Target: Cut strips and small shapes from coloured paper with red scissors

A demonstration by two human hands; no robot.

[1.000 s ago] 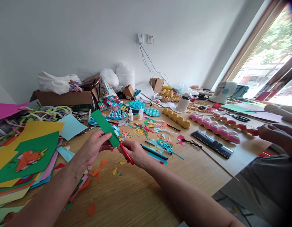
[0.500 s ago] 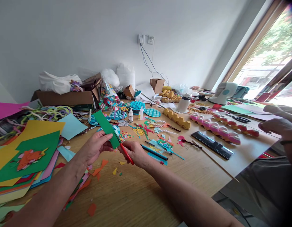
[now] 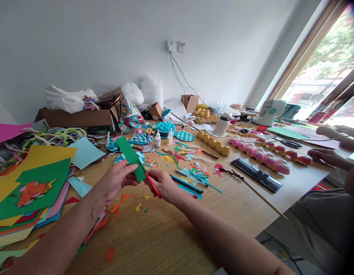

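Pinched between the thumb and fingers of my left hand (image 3: pixel 119 178) is a strip of green paper (image 3: pixel 130 156), tilted up to the left. My right hand (image 3: pixel 163 185) is closed round the handles of red scissors (image 3: pixel 153 185). The scissor blades lie along the right edge of the green strip, above the wooden table (image 3: pixel 159 236). Small orange scraps (image 3: pixel 119 203) and yellow scraps (image 3: pixel 138 206) lie below my hands. Blue pens (image 3: pixel 187 184) are just right of my right hand.
Coloured paper sheets (image 3: pixel 51 187) are stacked at the left. Glue bottles (image 3: pixel 158 139) stand behind my hands. A dark glossy case (image 3: pixel 256 174), a long stick (image 3: pixel 265 200) and painted egg-carton strips (image 3: pixel 260 154) lie at the right. Another person's hands (image 3: pixel 334 147) are at the far right.
The green strip has shifted slightly right and down against the scissors. At the far right, the other person's hands have moved, and both now show near the table edge.
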